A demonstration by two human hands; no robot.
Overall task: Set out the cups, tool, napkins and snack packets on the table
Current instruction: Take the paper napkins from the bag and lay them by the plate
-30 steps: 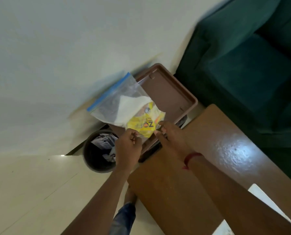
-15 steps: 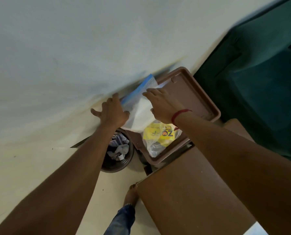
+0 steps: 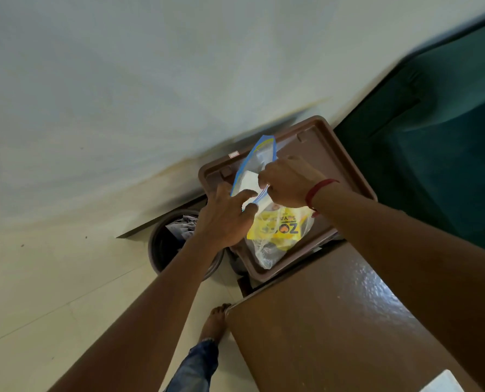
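Figure: head view, 1 moment, read from near to far.

Nearest, the table (image 3: 334, 321), brown and glossy, carries only a white sheet (image 3: 442, 381) at its near corner, cut off by the frame. None of the task's things lies on the table yet. A bare foot (image 3: 215, 321) stands at its left edge. Beyond that, on the floor, is a round bin (image 3: 154, 250) with crumpled paper inside.

Above the bin, the left hand (image 3: 221, 224) has its fingers curled and pinches the near lip of a clear bag (image 3: 259, 157) at the blue seal. The right hand (image 3: 289, 182), a red thread (image 3: 320, 188) on its wrist, pinches the opposite lip with fingers bunched. The 2 hands appear to be parting the mouth of the bag.

The bag lies in a brown tray (image 3: 328, 148) just beyond the table's far edge. Through the plastic show a white stack of napkins (image 3: 245, 182) near the mouth and a yellow packet (image 3: 278, 229) lower down. Something darker sits at the bottom. Whether it is the cups or the tool cannot be told. Farthest stand a green sofa (image 3: 433, 151) and the pale wall.

Risks, as judged:
1. The left side of the bag sits close to the open bin. A sharp pull on the seal could tip the mouth that way and spill napkins into it.
2. Thin plastic pulled unevenly may tear beside the seal.
3. The tray overhangs its hidden support, so downward pressure on the near rim could tilt it.
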